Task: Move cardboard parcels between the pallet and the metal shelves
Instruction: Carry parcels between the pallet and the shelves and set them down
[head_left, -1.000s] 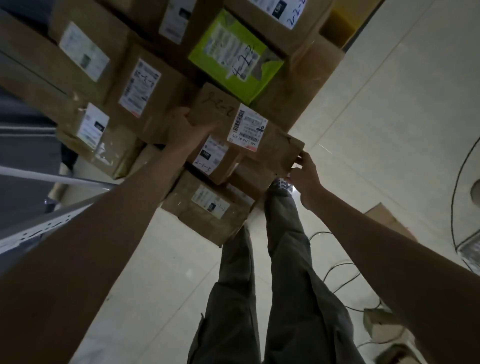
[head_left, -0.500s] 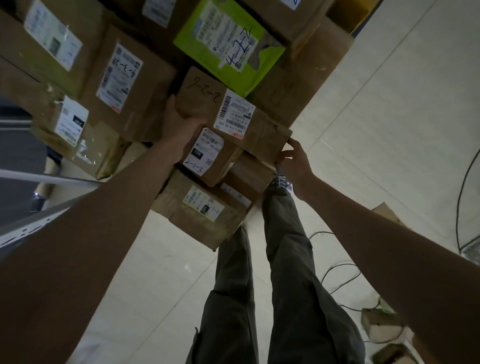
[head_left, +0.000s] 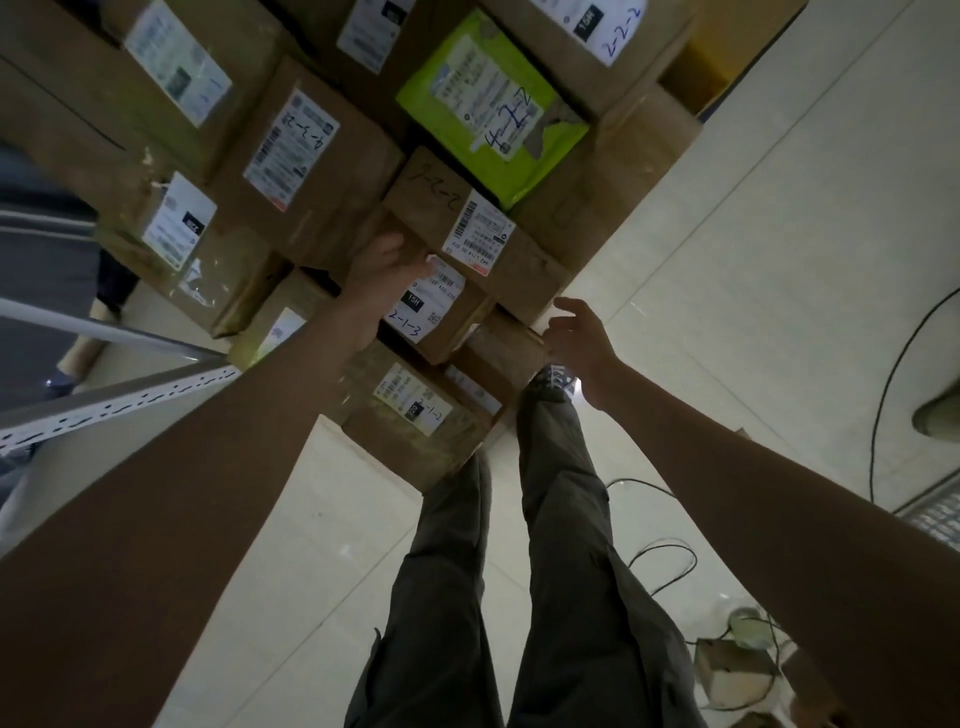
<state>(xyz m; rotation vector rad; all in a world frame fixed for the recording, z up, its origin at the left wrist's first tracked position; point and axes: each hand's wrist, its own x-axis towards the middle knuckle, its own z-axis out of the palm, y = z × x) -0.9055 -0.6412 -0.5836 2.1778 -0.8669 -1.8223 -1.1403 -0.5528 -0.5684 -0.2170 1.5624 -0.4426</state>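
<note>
A brown cardboard parcel (head_left: 524, 270) with "2-2-2" handwritten on it and a white barcode label lies on the stack, just below a bright green parcel (head_left: 493, 104). Under it sits a smaller box marked "2-1-3" (head_left: 441, 322), and lower still a box marked "2-1-2" (head_left: 415, 415). My left hand (head_left: 382, 275) lies with relaxed fingers against the left end of the 2-2-2 parcel, fingertips over the 2-1-3 label. With spread fingers, my right hand (head_left: 576, 332) hovers just off that parcel's right corner and grips nothing.
More labelled brown parcels (head_left: 306, 150) fill the upper left. A white perforated shelf upright (head_left: 104, 410) crosses at the left. My legs (head_left: 545, 519) stand on pale floor tiles. Black cables (head_left: 883, 395) and small open cartons (head_left: 737, 665) lie at the right.
Both hands gripped the ends of the 2-2-2 parcel before. Now the fingers have opened and come off it, and the parcel rests on the stack.
</note>
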